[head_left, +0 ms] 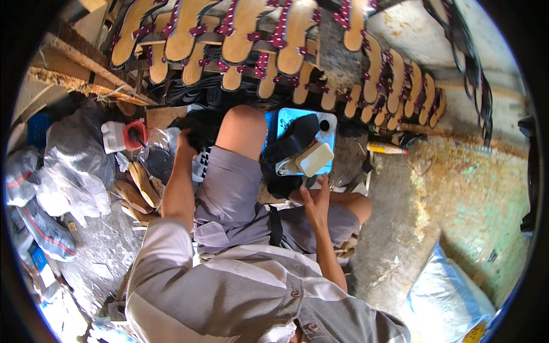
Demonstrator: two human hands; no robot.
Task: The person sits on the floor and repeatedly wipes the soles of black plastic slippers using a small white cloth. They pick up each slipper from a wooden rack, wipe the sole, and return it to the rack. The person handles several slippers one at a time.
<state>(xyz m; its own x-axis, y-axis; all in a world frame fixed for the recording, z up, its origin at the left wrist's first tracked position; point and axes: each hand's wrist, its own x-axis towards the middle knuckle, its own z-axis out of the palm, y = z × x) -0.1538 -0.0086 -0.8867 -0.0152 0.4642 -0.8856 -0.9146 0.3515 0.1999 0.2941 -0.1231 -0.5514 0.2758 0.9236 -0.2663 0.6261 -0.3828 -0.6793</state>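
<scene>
My left hand (185, 142) is beside my raised knee, with its fingers partly hidden against a blurred dark thing (197, 143) that it seems to grip; I cannot make out what that is. My right hand (317, 197) is palm-up at the near edge of a light blue rectangular board (327, 143), thumb and fingers apart. A black strap-like piece (294, 137) and a cream block-shaped piece (315, 159) lie on the board. Whether the right fingers touch the board is unclear.
Rows of tan sandals (245, 43) with dotted maroon straps hang ahead. To the left are wooden shoe lasts (144, 184), a red cup (136, 136), a white container (112, 137) and plastic bags (74, 166). A white-and-blue sack (452, 291) stands at the lower right.
</scene>
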